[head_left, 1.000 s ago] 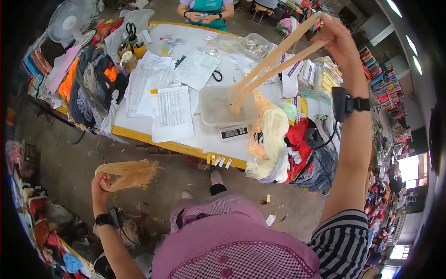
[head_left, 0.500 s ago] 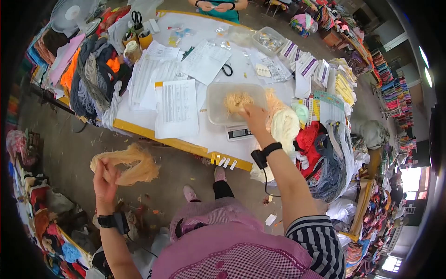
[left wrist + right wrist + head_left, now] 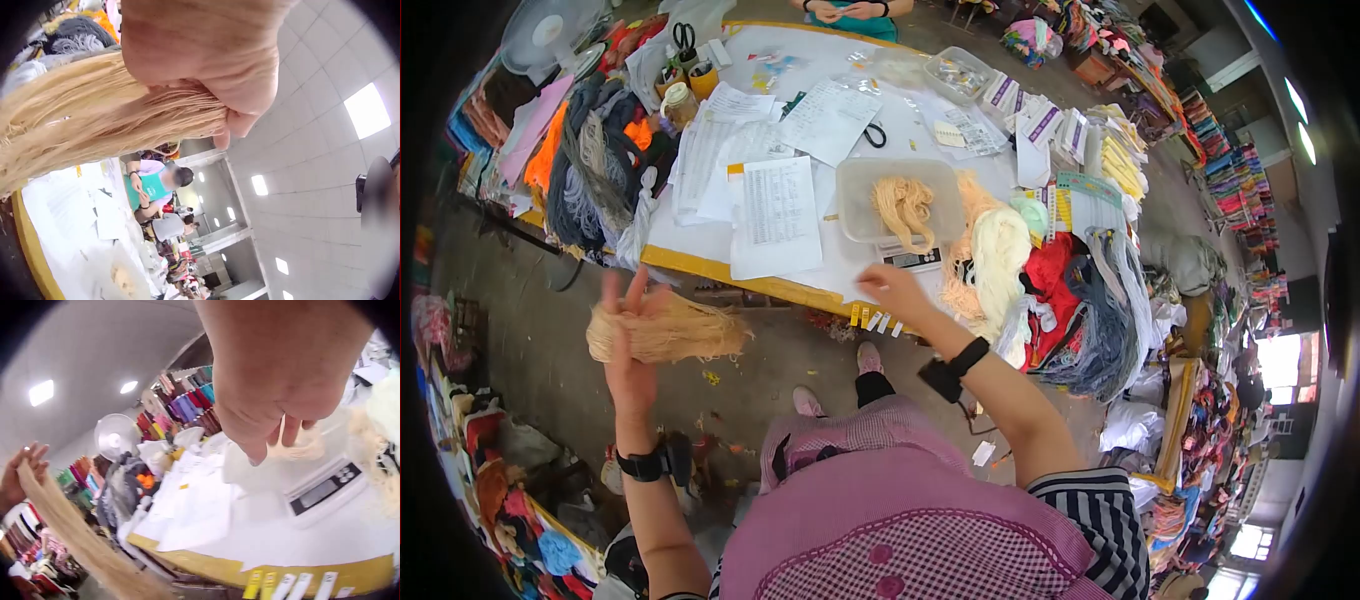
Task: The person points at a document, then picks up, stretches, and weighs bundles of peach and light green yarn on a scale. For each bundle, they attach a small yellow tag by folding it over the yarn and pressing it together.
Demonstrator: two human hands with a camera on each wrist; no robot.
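Over my left hand point(image 3: 632, 360) hangs a looped skein of peach yarn point(image 3: 685, 330). The fingers stand fairly straight and spread through the loop, and the left wrist view shows the strands point(image 3: 69, 119) running across the palm. My right hand point(image 3: 895, 292) is bare, fingers loosely bent, just above the table's front edge. In front of it a clear plastic tub point(image 3: 853, 205) sits on a small digital scale point(image 3: 912, 257). Another peach skein point(image 3: 900, 205) lies in the tub, one end draped over its front rim.
Cream yarn point(image 3: 997, 265), red yarn point(image 3: 1050, 285) and grey yarn point(image 3: 1100, 330) heap at the table's right. Printed sheets point(image 3: 775, 215) lie left of the tub. Dark yarn piles point(image 3: 585, 180) and a fan point(image 3: 545, 35) stand farther left. A person point(image 3: 855, 15) works across the table.
The right hand came down from up high with a peach skein, laid it in the tub, let go and drew back toward the table edge. The left hand rose slightly, its fingers straightening.
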